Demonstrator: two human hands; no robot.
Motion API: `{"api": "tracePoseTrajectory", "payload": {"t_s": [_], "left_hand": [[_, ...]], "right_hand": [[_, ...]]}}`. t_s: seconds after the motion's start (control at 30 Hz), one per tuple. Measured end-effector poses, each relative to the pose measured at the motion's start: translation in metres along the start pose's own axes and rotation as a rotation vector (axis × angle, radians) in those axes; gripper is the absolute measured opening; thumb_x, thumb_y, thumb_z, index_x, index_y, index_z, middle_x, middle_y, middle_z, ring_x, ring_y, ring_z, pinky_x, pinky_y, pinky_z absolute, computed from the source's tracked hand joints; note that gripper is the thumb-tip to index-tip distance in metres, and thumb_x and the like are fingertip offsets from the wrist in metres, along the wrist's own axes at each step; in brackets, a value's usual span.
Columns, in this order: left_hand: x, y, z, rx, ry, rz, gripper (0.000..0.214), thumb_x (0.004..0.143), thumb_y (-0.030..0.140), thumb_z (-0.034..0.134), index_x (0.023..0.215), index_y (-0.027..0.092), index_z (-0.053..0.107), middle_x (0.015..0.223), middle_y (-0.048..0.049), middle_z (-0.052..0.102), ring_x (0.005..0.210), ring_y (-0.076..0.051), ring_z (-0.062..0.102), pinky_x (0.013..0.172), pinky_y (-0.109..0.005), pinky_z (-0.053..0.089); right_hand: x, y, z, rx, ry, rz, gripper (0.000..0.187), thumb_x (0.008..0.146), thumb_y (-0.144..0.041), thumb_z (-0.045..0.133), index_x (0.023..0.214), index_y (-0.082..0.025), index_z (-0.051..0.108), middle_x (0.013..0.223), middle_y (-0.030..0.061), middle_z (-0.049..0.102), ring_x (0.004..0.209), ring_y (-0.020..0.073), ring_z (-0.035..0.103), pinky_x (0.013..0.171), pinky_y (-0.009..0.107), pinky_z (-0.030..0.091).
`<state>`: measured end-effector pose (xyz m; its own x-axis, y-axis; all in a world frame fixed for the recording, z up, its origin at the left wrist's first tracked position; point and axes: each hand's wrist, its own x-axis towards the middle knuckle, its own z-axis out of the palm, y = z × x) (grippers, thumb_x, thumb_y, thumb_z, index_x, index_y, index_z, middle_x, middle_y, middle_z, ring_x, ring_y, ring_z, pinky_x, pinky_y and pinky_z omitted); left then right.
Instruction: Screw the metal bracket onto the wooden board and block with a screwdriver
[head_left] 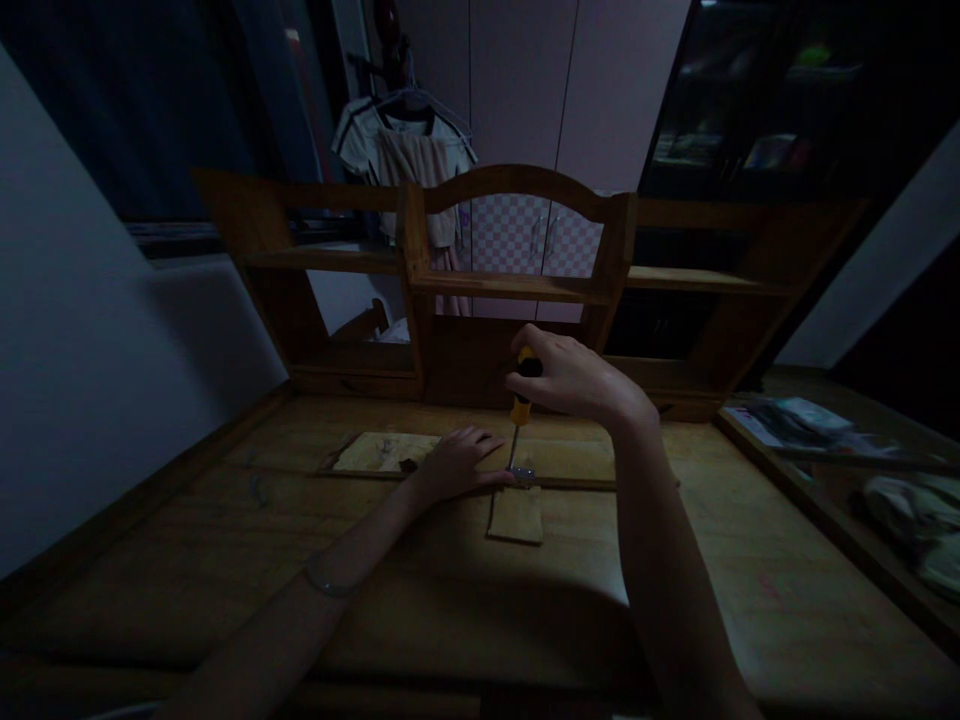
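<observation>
Tabletop (787, 560): long board (566, 460), roughly parallel to the far edge; right grip (574, 375), wrapped around the yellow-and-black screwdriver (520, 410), best held upright under steady pressure; left grip (457, 465), fingers extended, bracing the board; short wooden piece (516, 515), toward the near edge; metal fitting (523, 474), at the screwdriver's tip

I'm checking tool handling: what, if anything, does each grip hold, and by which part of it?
The right grip holds a screwdriver by its handle. The left grip rests on the board; whether it holds anything cannot be told.
</observation>
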<state>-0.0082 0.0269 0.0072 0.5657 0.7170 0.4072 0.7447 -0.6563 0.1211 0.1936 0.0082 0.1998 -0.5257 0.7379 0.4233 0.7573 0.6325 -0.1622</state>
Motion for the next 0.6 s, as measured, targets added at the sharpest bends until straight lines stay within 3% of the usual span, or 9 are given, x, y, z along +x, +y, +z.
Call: {"api": "tracePoseTrajectory", "payload": {"t_s": [0.17, 0.3, 0.4, 0.5, 0.6], "left_hand": [[-0.0002, 0.0016, -0.0019, 0.005, -0.003, -0.007, 0.068, 0.085, 0.072, 0.045, 0.128, 0.022, 0.058, 0.115, -0.0089, 0.059, 0.105, -0.024, 0.055, 0.091, -0.035, 0.044], [0.0001, 0.0024, -0.0018, 0.01, -0.001, -0.012, 0.068, 0.084, 0.073, 0.045, 0.127, 0.022, 0.058, 0.115, -0.0088, 0.059, 0.105, -0.024, 0.055, 0.092, -0.035, 0.044], [0.0, 0.0017, -0.0008, 0.007, 0.002, -0.009, 0.067, 0.085, 0.072, 0.045, 0.127, 0.021, 0.058, 0.115, -0.0091, 0.059, 0.105, -0.024, 0.055, 0.093, -0.035, 0.043], [-0.0003, 0.0007, -0.0002, 0.002, 0.0, -0.003, 0.067, 0.085, 0.072, 0.046, 0.127, 0.021, 0.058, 0.114, -0.0088, 0.059, 0.105, -0.024, 0.055, 0.092, -0.035, 0.043], [-0.0004, 0.0004, -0.0005, -0.007, 0.002, 0.009, 0.066, 0.085, 0.071, 0.046, 0.127, 0.022, 0.058, 0.113, -0.0087, 0.059, 0.104, -0.024, 0.055, 0.091, -0.035, 0.044]], "right_hand": [[0.0022, 0.0037, 0.0031, -0.038, 0.005, -0.02, 0.025, 0.09, -0.028, 0.055, 0.112, -0.017, 0.056, 0.097, 0.0073, 0.063, 0.094, 0.0246, 0.059, 0.078, 0.03, 0.04], [0.0039, 0.0028, 0.0057, -0.112, 0.024, -0.003, 0.018, 0.093, -0.033, 0.053, 0.1, -0.017, 0.057, 0.09, 0.0075, 0.063, 0.088, 0.025, 0.06, 0.071, 0.03, 0.038], [0.0029, 0.0002, 0.0037, -0.154, 0.017, 0.039, 0.026, 0.095, -0.042, 0.053, 0.097, -0.016, 0.056, 0.086, 0.0077, 0.062, 0.085, 0.026, 0.06, 0.068, 0.03, 0.037], [0.0008, -0.001, 0.0013, -0.068, 0.0, 0.038, 0.033, 0.091, -0.046, 0.058, 0.106, -0.017, 0.055, 0.095, 0.007, 0.063, 0.087, 0.0246, 0.059, 0.071, 0.03, 0.039], [-0.0002, 0.0007, 0.0016, 0.024, 0.005, -0.017, 0.033, 0.086, -0.033, 0.063, 0.113, -0.018, 0.053, 0.105, 0.006, 0.061, 0.092, 0.0222, 0.057, 0.078, 0.028, 0.041]]}}
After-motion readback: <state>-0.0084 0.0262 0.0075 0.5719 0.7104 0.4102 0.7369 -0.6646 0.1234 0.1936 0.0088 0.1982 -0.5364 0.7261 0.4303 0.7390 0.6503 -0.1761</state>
